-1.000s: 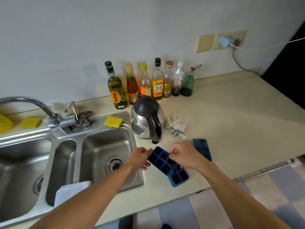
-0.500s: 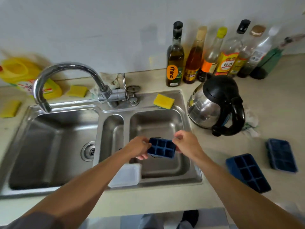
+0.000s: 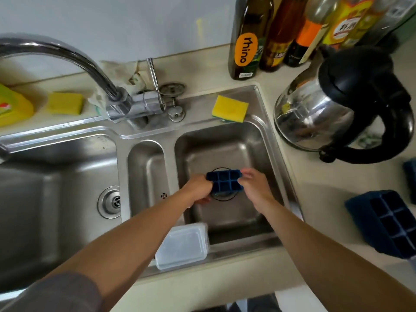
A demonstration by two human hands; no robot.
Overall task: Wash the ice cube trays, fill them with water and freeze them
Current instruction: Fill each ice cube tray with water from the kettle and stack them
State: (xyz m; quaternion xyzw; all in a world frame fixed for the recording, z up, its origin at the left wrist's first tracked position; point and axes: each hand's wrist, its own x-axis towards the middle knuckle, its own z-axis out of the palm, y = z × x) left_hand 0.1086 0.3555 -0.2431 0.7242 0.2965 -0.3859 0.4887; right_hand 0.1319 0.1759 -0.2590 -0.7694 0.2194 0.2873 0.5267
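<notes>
A pale countertop runs along a plain wall, with a steel sink of 3 basins set into it. Both hands reach down into the right basin. The left hand and right hand each pinch 1 short end of a small blue ice cube tray, fingers closed on its rim, cells facing up. The tray sits low over the drain ring; whether it touches the basin floor I cannot tell. Holding it by both ends keeps it level and leaves the cells open to water, which seems the reason for the grip.

The faucet arcs out to the left, its spout over the large left basin, so no water can reach the tray where it is now; either the spout or the tray has to swing across. A yellow sponge lies on the sink ledge just behind the right basin, within easy reach for scrubbing.

A second blue tray waits on the counter to the right, with another dark blue edge near the frame border. A kettle stands close to the basin's right rim, and a clear plastic container sits on the front edge, narrowing room there. Washing looks barely begun.
</notes>
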